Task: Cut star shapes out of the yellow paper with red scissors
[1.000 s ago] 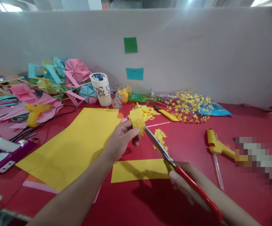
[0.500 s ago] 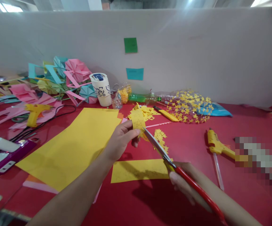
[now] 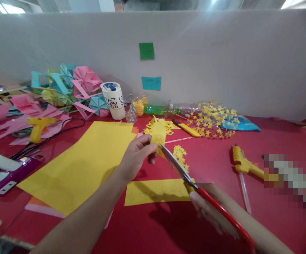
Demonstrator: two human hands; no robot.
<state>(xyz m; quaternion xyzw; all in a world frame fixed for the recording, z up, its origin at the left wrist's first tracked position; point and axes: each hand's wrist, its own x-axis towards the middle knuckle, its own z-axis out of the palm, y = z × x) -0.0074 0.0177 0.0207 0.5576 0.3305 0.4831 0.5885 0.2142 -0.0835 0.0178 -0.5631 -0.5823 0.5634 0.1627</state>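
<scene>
Between thumb and fingers my left hand [image 3: 139, 151] pinches a small piece of yellow paper [image 3: 158, 135] with a star drawn on it in pencil. My right hand [image 3: 208, 204] is closed around red-handled scissors [image 3: 178, 164], whose blades meet the paper's lower right edge. Under the scissors lies a yellow paper strip [image 3: 153, 193] bearing faint pencil marks. Cut-out yellow stars [image 3: 180, 155] are heaped just behind the blades. Yellow paper scraps [image 3: 170, 125] lie beyond the held piece.
Large yellow sheets [image 3: 86, 158] spread at left, near a glue gun [image 3: 37, 127] and a purple power strip [image 3: 12, 176]. A white cup [image 3: 113, 100], a green bottle [image 3: 158, 109], a yellow cutter [image 3: 190, 129] and a star-covered bottle [image 3: 212, 120] stand or lie behind. Another glue gun [image 3: 244, 162] lies right.
The yellow paper piece has shifted slightly right and turned a little in my left hand. The scissor blades look closer together. The surrounding things stay where they were.
</scene>
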